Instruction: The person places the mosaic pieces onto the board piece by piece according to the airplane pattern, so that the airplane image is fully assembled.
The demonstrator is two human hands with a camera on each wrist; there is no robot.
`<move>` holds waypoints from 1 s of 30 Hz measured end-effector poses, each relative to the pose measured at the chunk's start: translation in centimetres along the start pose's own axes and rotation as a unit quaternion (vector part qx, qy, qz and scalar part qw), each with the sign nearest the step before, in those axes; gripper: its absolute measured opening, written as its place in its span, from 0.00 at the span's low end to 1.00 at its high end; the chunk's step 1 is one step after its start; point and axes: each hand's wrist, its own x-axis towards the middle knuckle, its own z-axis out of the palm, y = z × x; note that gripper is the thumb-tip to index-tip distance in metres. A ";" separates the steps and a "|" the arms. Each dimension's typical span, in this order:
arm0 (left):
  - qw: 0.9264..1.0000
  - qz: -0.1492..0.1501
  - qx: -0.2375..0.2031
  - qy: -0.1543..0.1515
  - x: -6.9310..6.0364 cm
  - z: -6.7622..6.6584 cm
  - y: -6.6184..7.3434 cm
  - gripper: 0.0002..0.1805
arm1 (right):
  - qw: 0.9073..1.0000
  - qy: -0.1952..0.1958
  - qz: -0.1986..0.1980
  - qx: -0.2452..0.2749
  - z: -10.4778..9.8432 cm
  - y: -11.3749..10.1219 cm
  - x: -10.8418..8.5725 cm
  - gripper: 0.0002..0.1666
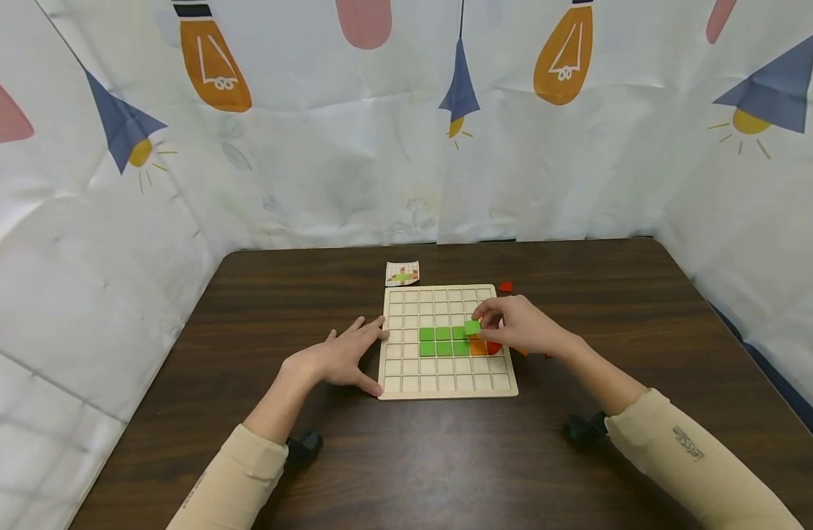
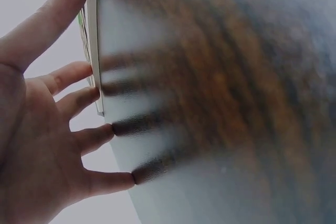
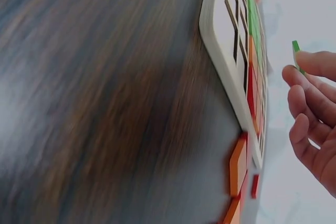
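Observation:
A pale wooden grid board [image 1: 406,384] lies on the dark table. Two rows of green square tiles [image 1: 444,348] fill cells near its middle, with an orange piece [image 1: 478,347] and a red piece [image 1: 493,348] to their right. My left hand [image 1: 340,359] rests with spread fingers along the board's left edge; in the left wrist view, its thumb and some fingertips touch the rim. Between thumb and fingertips, my right hand [image 1: 524,325] pinches a green square tile [image 1: 472,327]. The right wrist view shows this tile [image 3: 295,52] tilted and raised above the board. My right hand partly hides the board's right side.
Behind the board lies a small card [image 1: 403,280] with a coloured grid picture. A red piece [image 1: 506,287] sits off the board's far right corner. Loose orange pieces [image 3: 238,166] and red bits lie along its right side. A printed white cloth [image 1: 353,177] hangs behind the table.

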 end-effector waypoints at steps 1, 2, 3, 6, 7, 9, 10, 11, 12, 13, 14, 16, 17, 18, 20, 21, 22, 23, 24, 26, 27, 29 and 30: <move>1.000 0.000 0.000 0.001 0.0 0.0 0.0 0.53 | 1.000 -0.002 -0.001 0.001 0.2 -0.2 0.2 0.13; 1.000 0.000 0.001 0.001 0.0 0.0 0.0 0.53 | 1.000 -0.005 -0.002 0.002 0.3 -0.3 0.5 0.13; 1.000 0.001 0.001 0.001 0.0 -0.1 0.0 0.53 | 1.000 -0.007 -0.003 0.003 0.5 -0.5 0.7 0.13; 1.000 0.001 0.000 0.001 0.0 -0.1 0.0 0.53 | 1.000 -0.016 -0.009 0.009 1.0 -0.9 1.3 0.13; 1.000 0.001 -0.002 0.001 0.1 -0.1 -0.1 0.53 | 1.000 -0.020 -0.014 0.008 1.2 -1.1 1.4 0.13; 1.000 0.002 -0.005 -0.001 0.2 -0.1 -0.1 0.53 | 0.999 -0.028 -0.022 0.006 1.5 -1.5 1.7 0.13; 1.000 0.001 -0.006 -0.002 0.2 0.0 -0.1 0.53 | 0.999 -0.030 -0.028 0.003 1.6 -1.6 1.8 0.13; 1.000 0.002 -0.006 -0.002 0.2 0.0 -0.2 0.54 | 0.999 -0.033 -0.033 0.001 1.8 -1.7 2.0 0.13; 1.000 0.002 -0.007 -0.002 0.3 0.0 -0.2 0.54 | 0.999 -0.034 -0.036 -0.001 2.0 -1.9 2.1 0.12; 1.000 0.002 -0.007 -0.002 0.3 0.0 -0.2 0.54 | 0.999 -0.034 -0.039 -0.005 2.2 -2.0 2.3 0.12; 1.000 0.002 -0.007 -0.002 0.3 0.0 -0.2 0.54 | 0.999 -0.034 -0.041 -0.005 2.4 -2.2 2.4 0.12; 1.000 0.003 -0.005 -0.001 0.3 0.0 -0.2 0.54 | 0.998 -0.034 -0.048 -0.007 2.8 -2.4 2.8 0.11; 1.000 0.003 -0.004 -0.001 0.3 0.0 -0.2 0.53 | 0.998 -0.035 -0.049 -0.008 3.0 -2.5 2.9 0.11; 1.000 0.004 -0.003 0.000 0.3 0.0 -0.2 0.53 | 0.998 -0.035 -0.051 -0.010 3.2 -2.7 3.1 0.11; 1.000 0.001 0.000 -0.002 0.2 0.0 -0.2 0.53 | 0.998 -0.037 -0.054 -0.009 3.5 -3.0 3.3 0.11; 1.000 0.000 0.001 -0.003 0.2 0.0 -0.1 0.53 | 0.998 -0.038 -0.055 -0.011 3.7 -3.2 3.4 0.11; 1.000 -0.002 0.002 -0.004 0.2 0.0 -0.1 0.53 | 0.998 -0.040 -0.056 -0.012 3.9 -3.3 3.5 0.11; 1.000 -0.002 0.004 -0.003 0.2 0.0 -0.1 0.54 | 0.997 -0.042 -0.056 -0.013 4.1 -3.5 3.6 0.11; 1.000 -0.004 0.004 -0.004 0.2 0.0 -0.1 0.54 | 0.997 -0.044 -0.056 -0.014 4.3 -3.6 3.7 0.11; 1.000 -0.005 0.004 -0.005 0.3 0.0 -0.1 0.54 | 0.997 -0.048 -0.058 -0.015 4.6 -3.9 3.9 0.12; 1.000 -0.005 0.003 -0.005 0.3 0.0 0.0 0.54 | 0.997 -0.050 -0.059 -0.018 4.8 -4.0 4.1 0.12; 1.000 -0.004 0.003 -0.004 0.3 0.0 -0.1 0.54 | 0.997 -0.050 -0.060 -0.027 5.1 -4.2 4.4 0.11; 1.000 -0.006 0.002 -0.005 0.3 0.0 -0.1 0.54 | 0.996 -0.049 -0.062 -0.031 5.2 -4.3 4.5 0.11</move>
